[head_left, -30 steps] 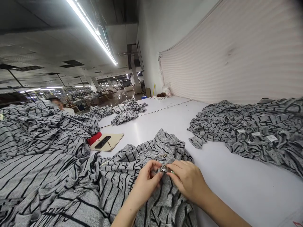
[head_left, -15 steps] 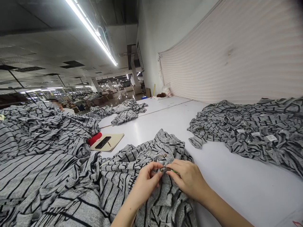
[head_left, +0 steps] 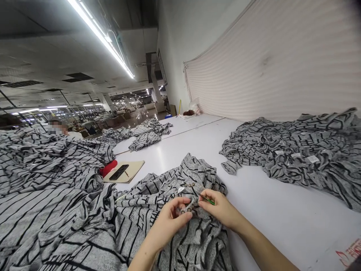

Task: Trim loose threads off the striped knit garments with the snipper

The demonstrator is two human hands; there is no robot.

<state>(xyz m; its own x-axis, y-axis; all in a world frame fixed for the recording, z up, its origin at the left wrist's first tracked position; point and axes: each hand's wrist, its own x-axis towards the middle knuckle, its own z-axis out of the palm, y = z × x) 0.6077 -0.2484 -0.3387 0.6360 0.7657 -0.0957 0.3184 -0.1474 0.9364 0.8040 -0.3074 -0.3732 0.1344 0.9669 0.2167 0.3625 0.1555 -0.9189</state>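
A grey garment with black stripes (head_left: pixel 194 169) lies bunched in front of me, with dark lettering and several small brass-coloured buttons (head_left: pixel 190 185) on it. My left hand (head_left: pixel 172 220) pinches a fold of this garment beside more of the buttons. Close by on the right, my right hand (head_left: pixel 218 206) grips a small green-handled tool (head_left: pixel 209 200). A thin dark metal tip sticks out of its fingers toward the buttons, but the tool's exact kind cannot be made out. The fingers of both hands partly cover the cloth.
Striped garments form a large pile (head_left: pixel 50 162) on the left and another pile (head_left: pixel 282 146) on the right of the white table (head_left: pixel 175 145). A black phone (head_left: pixel 119 172) and a pen lie on a notepad (head_left: pixel 135 171), beside a red object (head_left: pixel 108 168). Another person (head_left: pixel 58 128) is at far left.
My hands have moved apart. The tool's tip has come away from the button between my fingers and now points up and left, and more buttons show. The view has shifted slightly.
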